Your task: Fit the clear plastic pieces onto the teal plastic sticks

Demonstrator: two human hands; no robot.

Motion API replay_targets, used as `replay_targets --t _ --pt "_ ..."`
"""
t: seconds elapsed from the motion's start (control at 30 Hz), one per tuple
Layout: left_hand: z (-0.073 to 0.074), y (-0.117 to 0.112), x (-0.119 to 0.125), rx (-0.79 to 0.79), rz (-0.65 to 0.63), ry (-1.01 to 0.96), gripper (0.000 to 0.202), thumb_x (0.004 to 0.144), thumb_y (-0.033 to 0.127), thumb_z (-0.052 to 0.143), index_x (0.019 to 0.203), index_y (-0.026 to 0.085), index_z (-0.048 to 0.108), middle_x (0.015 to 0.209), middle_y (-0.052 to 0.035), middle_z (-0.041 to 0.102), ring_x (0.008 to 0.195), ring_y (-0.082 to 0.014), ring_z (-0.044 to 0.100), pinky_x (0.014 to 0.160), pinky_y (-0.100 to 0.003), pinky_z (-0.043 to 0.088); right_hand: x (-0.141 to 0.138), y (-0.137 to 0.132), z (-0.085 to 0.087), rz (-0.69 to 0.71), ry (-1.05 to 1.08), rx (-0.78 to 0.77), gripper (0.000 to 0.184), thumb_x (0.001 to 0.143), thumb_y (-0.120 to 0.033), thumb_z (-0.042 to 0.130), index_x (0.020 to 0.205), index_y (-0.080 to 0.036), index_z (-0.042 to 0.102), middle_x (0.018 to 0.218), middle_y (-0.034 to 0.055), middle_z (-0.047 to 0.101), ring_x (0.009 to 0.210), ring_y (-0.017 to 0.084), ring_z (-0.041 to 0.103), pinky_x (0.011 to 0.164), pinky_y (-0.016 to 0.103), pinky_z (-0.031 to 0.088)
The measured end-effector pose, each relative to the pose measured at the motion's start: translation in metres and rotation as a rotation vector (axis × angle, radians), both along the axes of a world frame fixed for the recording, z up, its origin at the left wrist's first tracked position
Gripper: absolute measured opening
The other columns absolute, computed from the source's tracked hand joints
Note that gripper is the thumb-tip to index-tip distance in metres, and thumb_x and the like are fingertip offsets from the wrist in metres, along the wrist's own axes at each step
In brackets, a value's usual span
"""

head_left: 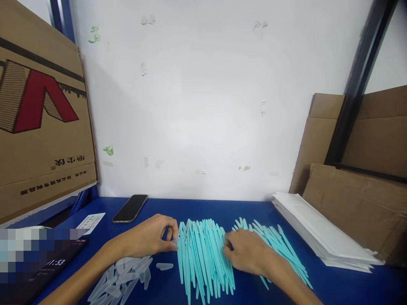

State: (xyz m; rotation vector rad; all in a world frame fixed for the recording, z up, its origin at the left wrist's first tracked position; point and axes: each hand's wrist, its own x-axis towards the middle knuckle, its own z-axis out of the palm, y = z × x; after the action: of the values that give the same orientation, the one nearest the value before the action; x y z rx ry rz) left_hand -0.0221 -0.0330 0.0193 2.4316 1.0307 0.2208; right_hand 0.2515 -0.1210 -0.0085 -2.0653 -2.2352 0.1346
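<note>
A dense bundle of slim turquoise eyebrow razors (pixel 205 258) lies on the blue table, tips pointing away from me. At its upper left edge, my left hand (pixel 155 235) pinches what looks like a small translucent blade cap between thumb and fingers. My right hand (pixel 244 250) is closed against the bundle's right edge; its fingertips are partly hidden, so what they grip is unclear. A second, looser group of turquoise razors (pixel 286 250) lies partly behind my right hand and forearm. Below my left wrist is a heap of translucent caps (pixel 121 279), with one loose cap (pixel 164 266) beside it.
A phone (pixel 130 208) lies at the back left, near a paper label (pixel 92 222) and a dark device showing a time (pixel 54 264). White padded envelopes (pixel 324 233) are stacked on the right beside cardboard (pixel 352 207). A large carton (pixel 41 169) stands left; a white wall (pixel 203 106) closes the back.
</note>
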Motion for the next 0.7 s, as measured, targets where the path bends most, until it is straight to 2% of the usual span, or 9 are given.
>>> replay_targets --t 0.2,0.43,0.7 --pt "0.0 -0.0017 0.0027 0.023 0.011 -0.015 0.028 0.08 0.049 0.064 0.086 0.022 0.063 0.086 -0.0002 0.063 0.065 -0.0144 0.051 0.054 -0.025 0.034 0.0006 0.0001 -0.0001 -0.001 0.014 0.025 0.025 0.077 -0.018 0.051 0.053 -0.019 0.047 0.051 0.0016 0.053 0.046 0.014 0.045 0.048 0.028 0.018" --pt "-0.0018 -0.0067 0.005 0.03 0.016 -0.049 0.031 0.084 0.052 0.058 0.088 0.021 0.061 0.088 -0.002 0.062 0.067 -0.0156 0.052 0.057 -0.026 0.035 0.0014 0.0019 -0.002 -0.013 0.04 0.02 0.026 0.08 -0.021 0.051 0.054 -0.019 0.048 0.053 0.0019 0.054 0.046 0.014 0.045 0.048 0.027 0.019" --pt "-0.004 -0.0072 0.008 0.038 0.013 -0.065 0.03 0.085 0.051 0.059 0.088 0.021 0.062 0.084 -0.001 0.062 0.065 -0.0156 0.054 0.055 -0.026 0.035 -0.0002 0.0038 -0.0075 0.008 0.028 0.055 0.034 0.078 -0.019 0.051 0.049 -0.019 0.033 0.044 -0.0013 0.036 0.041 0.012 0.032 0.047 0.028 0.016"
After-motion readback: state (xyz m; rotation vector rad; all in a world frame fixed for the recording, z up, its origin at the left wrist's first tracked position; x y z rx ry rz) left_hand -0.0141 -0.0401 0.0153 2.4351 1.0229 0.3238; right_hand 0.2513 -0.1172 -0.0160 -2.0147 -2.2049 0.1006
